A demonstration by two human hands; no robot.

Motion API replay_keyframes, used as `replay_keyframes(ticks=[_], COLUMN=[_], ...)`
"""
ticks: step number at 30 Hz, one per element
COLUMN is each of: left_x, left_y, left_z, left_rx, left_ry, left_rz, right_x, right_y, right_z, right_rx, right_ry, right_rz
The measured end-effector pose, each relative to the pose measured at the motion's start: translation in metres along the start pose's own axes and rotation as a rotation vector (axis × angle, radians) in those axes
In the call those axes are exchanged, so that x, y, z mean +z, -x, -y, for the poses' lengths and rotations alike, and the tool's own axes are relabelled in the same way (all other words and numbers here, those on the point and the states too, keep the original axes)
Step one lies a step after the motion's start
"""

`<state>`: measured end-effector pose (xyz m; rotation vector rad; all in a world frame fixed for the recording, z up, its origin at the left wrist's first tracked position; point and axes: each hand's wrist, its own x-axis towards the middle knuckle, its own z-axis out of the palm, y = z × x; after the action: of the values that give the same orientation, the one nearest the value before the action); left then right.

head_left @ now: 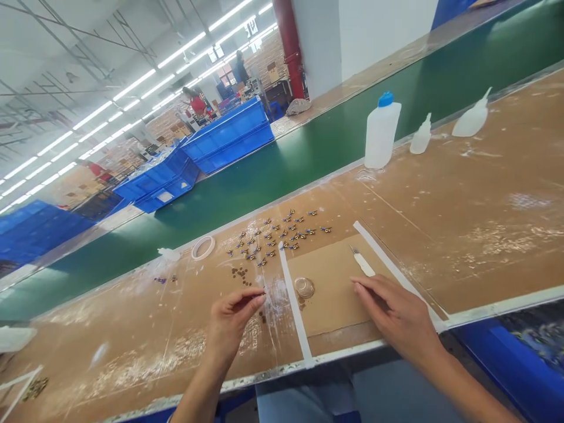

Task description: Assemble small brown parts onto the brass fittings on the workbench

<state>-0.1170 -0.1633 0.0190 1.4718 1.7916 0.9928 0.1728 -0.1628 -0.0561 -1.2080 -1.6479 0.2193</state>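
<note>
My left hand (pixel 232 320) rests on the brown worktable (pixel 484 194) with thumb and forefinger pinched on something too small to name. My right hand (pixel 396 314) lies flat on a cardboard sheet (pixel 335 294), fingers stretched out, its fingertips just below a white-handled blade (pixel 362 262). A small clear round dish (pixel 304 287) sits between my hands. Beyond them, several tiny blue-and-gold parts (pixel 277 235) are spread over the table, with a little heap of dark bits (pixel 241 274) nearby.
A white bottle with a blue cap (pixel 381 132) and two small squeeze bottles (pixel 422 136) (pixel 472 119) stand at the far edge. A tape roll (pixel 202 247) lies at left. A green conveyor belt (pixel 264 176) runs behind, with blue crates (pixel 229 135) and people far back.
</note>
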Motion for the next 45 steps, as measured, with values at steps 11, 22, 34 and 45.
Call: replay_keyframes(ticks=[11, 22, 34, 45], left_x=[0.027, 0.04, 0.049, 0.052], left_y=[-0.005, -0.012, -0.017, -0.02], left_z=[-0.017, -0.034, -0.041, -0.044], left_rx=[-0.054, 0.361, 0.524, 0.529], left_ry=[0.126, -0.442, -0.652, -0.625], left_rz=[0.061, 0.193, 0.244, 0.25], right_x=[0.002, 0.0, -0.002, -0.002], right_y=[0.002, 0.001, -0.001, -0.001], right_z=[-0.003, -0.003, -0.002, -0.003], right_rx=[0.007, 0.032, 0.044, 0.043], right_ry=[-0.051, -0.079, -0.107, -0.113], right_rz=[-0.06, -0.049, -0.059, -0.069])
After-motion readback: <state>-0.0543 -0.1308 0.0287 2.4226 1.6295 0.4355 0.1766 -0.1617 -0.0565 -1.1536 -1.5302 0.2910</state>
